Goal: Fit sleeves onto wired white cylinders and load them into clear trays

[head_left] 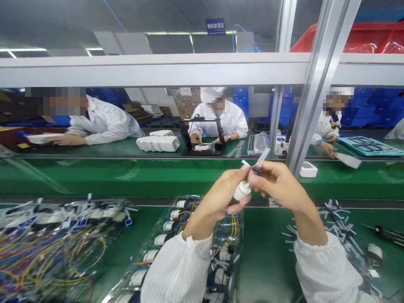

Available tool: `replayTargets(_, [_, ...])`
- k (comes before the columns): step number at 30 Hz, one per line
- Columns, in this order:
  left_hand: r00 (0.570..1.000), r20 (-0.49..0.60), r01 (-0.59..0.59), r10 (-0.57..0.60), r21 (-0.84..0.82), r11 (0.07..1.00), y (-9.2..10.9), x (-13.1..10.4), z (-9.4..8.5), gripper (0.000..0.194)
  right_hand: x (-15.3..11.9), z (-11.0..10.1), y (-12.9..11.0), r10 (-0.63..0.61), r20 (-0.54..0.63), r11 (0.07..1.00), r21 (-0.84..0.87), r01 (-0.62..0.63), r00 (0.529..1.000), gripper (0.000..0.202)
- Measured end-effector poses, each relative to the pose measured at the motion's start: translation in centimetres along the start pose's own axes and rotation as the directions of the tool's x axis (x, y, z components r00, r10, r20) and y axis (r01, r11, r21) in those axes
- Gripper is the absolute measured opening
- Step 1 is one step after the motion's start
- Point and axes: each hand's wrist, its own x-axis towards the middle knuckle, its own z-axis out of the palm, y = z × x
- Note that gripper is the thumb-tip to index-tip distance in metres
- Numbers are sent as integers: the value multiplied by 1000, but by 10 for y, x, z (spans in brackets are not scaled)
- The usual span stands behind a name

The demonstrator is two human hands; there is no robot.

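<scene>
My left hand point(229, 189) is closed around a small white cylindrical part point(242, 191), held up above the bench. Against it, my right hand point(273, 181) pinches a thin strip piece point(262, 158) with pale, narrow ends and a dark middle. The fingertips of both hands nearly meet at the top of the white part. Beneath my forearms lies a clear plastic tray point(143, 242) with rows of white and black cylinders and coloured wires. To the right is a pile of pale strips point(339, 223).
Wired parts point(57, 248) are heaped at the left. A dark tool point(386, 233) and a loose white cylinder point(374, 253) lie at the right. A metal post point(318, 88) rises beyond my right hand. Several people in white coats sit across the bench.
</scene>
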Motion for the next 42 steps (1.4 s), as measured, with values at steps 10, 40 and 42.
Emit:
replayTargets(10, [1000,22,-5,9,-158,987,2,0,-3,45,4,16,11,-273,-93,944,-218,248,957,23])
replayTargets(40, [833,-329,-275,444,451,849,-9,7,-18,48,6,28,13,-371,-520,928,-238,286,769,22])
replayTargets(42, [796,-358,-278,488,499,821,-10,8,-19,51,5,23,10,-337,-556,941,-184,283,759,17])
